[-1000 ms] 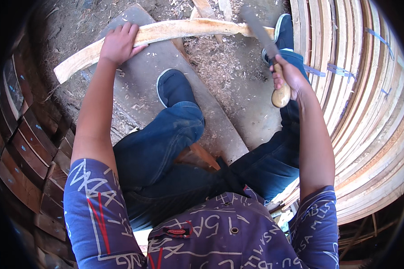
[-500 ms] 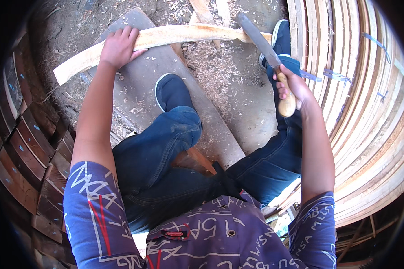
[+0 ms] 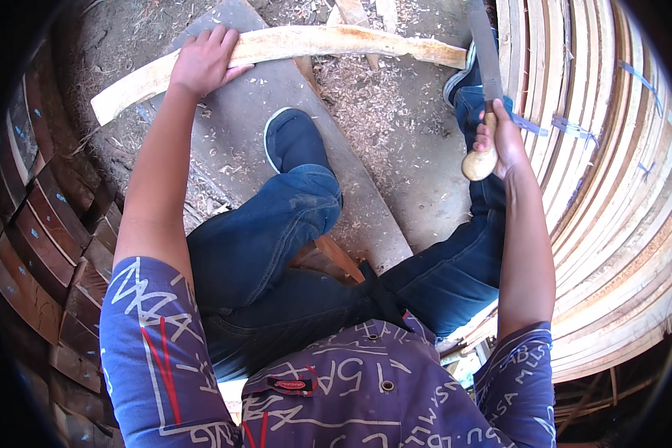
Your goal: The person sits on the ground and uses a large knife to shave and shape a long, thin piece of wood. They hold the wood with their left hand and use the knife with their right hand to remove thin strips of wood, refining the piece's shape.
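A long, curved strip of pale wood (image 3: 313, 42) lies across a grey plank (image 3: 276, 91), its right end reaching out near my shoe. My left hand (image 3: 204, 61) grips the strip near its left part, with fingers over the far edge and thumb on the near edge. In my right hand (image 3: 502, 142) is a machete (image 3: 487, 67) with a rounded wooden handle, held by that handle. Its broad grey blade points away from me, to the right of the strip and apart from it. The blade's tip runs to the upper picture edge.
Stacked curved pale boards (image 3: 597, 172), tied with blue straps, fill the right side. Dark reddish wood blocks (image 3: 45, 246) are piled at the left. Wood shavings (image 3: 358, 112) cover the ground beyond my feet. My left shoe (image 3: 297, 140) rests on the plank.
The machete has swung up and to the right, off the strip's right end, and its blade is now more upright. My left hand keeps its hold on the strip.
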{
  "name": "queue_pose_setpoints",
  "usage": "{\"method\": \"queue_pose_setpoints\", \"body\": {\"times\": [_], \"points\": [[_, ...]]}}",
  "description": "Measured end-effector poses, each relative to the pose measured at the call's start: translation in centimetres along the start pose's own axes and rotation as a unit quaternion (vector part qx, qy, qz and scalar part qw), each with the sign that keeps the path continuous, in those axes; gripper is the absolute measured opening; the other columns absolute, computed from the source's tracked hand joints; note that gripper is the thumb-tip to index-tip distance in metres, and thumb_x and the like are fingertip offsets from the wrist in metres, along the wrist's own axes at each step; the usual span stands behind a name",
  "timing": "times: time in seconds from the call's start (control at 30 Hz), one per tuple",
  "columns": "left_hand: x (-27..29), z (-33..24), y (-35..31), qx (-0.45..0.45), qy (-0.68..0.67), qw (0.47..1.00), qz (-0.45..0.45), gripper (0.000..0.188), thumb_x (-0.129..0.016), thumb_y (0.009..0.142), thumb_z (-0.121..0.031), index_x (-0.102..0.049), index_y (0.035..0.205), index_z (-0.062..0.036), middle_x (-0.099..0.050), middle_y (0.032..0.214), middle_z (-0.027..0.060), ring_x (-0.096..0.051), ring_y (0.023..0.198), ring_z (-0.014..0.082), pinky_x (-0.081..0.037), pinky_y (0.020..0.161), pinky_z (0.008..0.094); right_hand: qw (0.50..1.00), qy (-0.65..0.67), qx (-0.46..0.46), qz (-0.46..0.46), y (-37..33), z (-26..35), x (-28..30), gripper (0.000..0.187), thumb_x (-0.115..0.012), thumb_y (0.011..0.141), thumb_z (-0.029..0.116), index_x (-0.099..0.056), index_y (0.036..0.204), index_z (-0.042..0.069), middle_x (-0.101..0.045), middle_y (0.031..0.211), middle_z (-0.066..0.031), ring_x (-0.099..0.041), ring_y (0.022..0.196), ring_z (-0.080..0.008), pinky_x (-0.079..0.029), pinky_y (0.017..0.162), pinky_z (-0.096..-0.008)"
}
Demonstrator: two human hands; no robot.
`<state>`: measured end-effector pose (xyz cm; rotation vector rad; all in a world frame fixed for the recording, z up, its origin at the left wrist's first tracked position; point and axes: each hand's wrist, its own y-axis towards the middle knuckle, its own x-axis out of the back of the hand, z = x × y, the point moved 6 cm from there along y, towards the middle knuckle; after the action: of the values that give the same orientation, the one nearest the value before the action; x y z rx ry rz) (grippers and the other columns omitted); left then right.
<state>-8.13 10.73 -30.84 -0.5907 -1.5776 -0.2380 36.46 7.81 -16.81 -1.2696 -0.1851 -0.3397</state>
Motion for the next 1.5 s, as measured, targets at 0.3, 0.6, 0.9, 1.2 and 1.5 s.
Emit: {"method": "queue_pose_setpoints", "body": {"times": [0.3,0.6,0.9,1.2,1.5], "points": [[0.5,-0.6,0.7,-0.006,-0.007,1.0,-0.012,0.054,-0.058,0.083,-0.054,-0.049,0.109,-0.0065,-0.053,0.1,0.0106,-0.058,0.092,0.0306,-0.047,0.077,0.0426,0.999,-0.052,-0.007,0.008,-0.1,1.8,1.2,0.039,-0.042,0.099,0.045,-0.046,0.091,0.008,-0.038,0.056,0.0045,-0.035,0.038,-0.0061,-0.036,0.036,-0.0218],[0.3,-0.4,0.4,0.002,0.012,1.0,-0.001,0.055,-0.053,0.085,-0.059,-0.05,0.11,-0.0098,-0.055,0.1,0.0082,-0.059,0.092,0.0276,-0.049,0.077,0.0422,0.999,-0.009,0.023,0.025,-0.2,3.0,0.9,0.039,-0.04,0.1,0.042,-0.048,0.091,0.005,-0.04,0.056,0.0048,-0.037,0.04,-0.0069,-0.038,0.038,-0.0236],[0.1,-0.4,0.3,0.001,-0.002,1.0,-0.005,0.056,-0.056,0.083,-0.058,-0.05,0.111,-0.0103,-0.054,0.1,0.0087,-0.06,0.092,0.0288,-0.049,0.074,0.0429,0.998,-0.034,0.056,0.007,-0.3,4.3,1.0,0.038,-0.036,0.101,0.042,-0.047,0.093,0.007,-0.039,0.058,0.004,-0.036,0.042,-0.0059,-0.036,0.039,-0.0235],[-0.1,-0.6,-0.7,0.009,-0.001,1.0,0.015,0.053,-0.057,0.084,-0.054,-0.049,0.108,-0.0078,-0.054,0.098,0.0112,-0.059,0.09,0.0315,-0.047,0.078,0.0432,0.99,-0.137,-0.003,0.034,-1.0,2.7,0.5,0.04,-0.039,0.101,0.044,-0.048,0.094,0.006,-0.04,0.057,0.004,-0.036,0.041,-0.0054,-0.036,0.038,-0.0226],[0.3,-0.7,0.5,0.012,0.011,1.0,0.014,0.054,-0.056,0.084,-0.057,-0.05,0.11,-0.0104,-0.055,0.098,0.0098,-0.06,0.089,0.03,-0.048,0.075,0.0433,0.855,-0.484,0.141,-0.123,-0.8,0.4,-0.1,0.047,-0.05,0.096,0.039,-0.064,0.103,-0.005,-0.064,0.076,-0.0241,-0.063,0.07,-0.0357,-0.05,0.068,-0.0428]]}}
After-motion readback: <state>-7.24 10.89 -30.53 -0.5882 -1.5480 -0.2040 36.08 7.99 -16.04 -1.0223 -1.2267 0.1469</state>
